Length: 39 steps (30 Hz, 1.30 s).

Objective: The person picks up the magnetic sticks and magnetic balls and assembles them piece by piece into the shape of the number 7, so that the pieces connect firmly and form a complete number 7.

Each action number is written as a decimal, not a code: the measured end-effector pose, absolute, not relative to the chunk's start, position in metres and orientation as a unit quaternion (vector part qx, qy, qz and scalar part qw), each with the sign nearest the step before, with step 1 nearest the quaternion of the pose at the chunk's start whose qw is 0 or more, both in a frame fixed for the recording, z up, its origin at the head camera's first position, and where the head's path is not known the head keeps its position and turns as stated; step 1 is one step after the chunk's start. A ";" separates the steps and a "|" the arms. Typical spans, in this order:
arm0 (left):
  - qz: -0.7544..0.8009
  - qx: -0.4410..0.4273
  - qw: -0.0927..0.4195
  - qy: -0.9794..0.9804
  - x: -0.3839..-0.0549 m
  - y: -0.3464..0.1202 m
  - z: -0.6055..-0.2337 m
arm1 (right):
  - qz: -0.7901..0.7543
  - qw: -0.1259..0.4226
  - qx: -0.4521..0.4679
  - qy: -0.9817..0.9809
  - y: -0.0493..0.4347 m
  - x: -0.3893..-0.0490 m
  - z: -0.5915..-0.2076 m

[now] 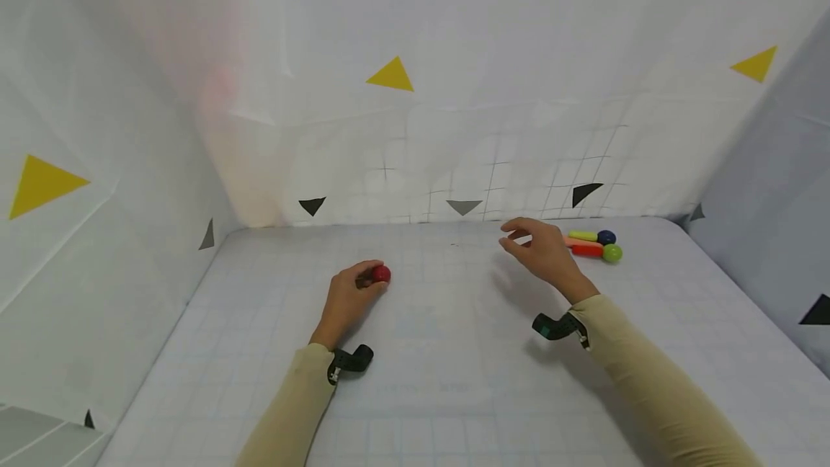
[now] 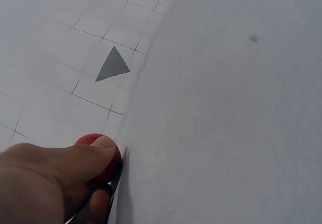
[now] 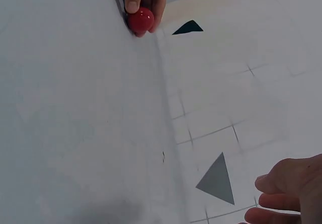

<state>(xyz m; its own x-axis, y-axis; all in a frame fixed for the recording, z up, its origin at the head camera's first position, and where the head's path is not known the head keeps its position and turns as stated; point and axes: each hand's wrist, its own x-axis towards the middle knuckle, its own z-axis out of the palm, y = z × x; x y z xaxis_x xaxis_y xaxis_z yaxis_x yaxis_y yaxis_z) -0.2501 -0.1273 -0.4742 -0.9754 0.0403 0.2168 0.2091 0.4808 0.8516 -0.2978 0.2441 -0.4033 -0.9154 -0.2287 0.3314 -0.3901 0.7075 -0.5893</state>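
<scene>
Left grip [image 1: 346, 301] holds a glossy red ball [image 1: 381, 274]; right grip [image 1: 543, 249], right of the ball, is empty, moderately wide. A loosened pinch could let the ball roll.

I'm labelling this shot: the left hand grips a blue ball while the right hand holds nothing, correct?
Not quite: the ball is red, as the head view shows. The left hand does grip it, and the right hand holds nothing.

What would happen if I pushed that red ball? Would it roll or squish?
The red ball would probably roll, since the part showing looks round. It might feel slippery, because it shines in the right wrist view. It's likely stiff: the left hand pinches it and no dent shows.
</scene>
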 end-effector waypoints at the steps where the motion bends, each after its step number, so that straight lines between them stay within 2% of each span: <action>1: -0.505 -0.074 0.083 -0.856 -0.251 -0.127 -0.474 | 0.340 0.118 0.168 -0.918 0.248 -0.299 -0.403; 23: -0.503 -0.064 0.090 -0.857 -0.253 -0.128 -0.476 | 0.287 0.144 0.092 -0.943 0.330 -0.315 -0.390; 39: -0.503 -0.060 0.088 -0.858 -0.250 -0.128 -0.476 | 0.254 0.073 0.040 -0.964 0.378 -0.335 -0.402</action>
<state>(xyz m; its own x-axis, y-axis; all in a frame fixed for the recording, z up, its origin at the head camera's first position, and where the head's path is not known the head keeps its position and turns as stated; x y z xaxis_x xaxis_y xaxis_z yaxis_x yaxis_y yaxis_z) -0.2498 -0.1283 -0.4760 -0.9773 0.0148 0.2112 0.1915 0.4873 0.8520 -0.3350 0.3776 -0.4022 -0.9861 -0.0393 0.1614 -0.1138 0.8674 -0.4844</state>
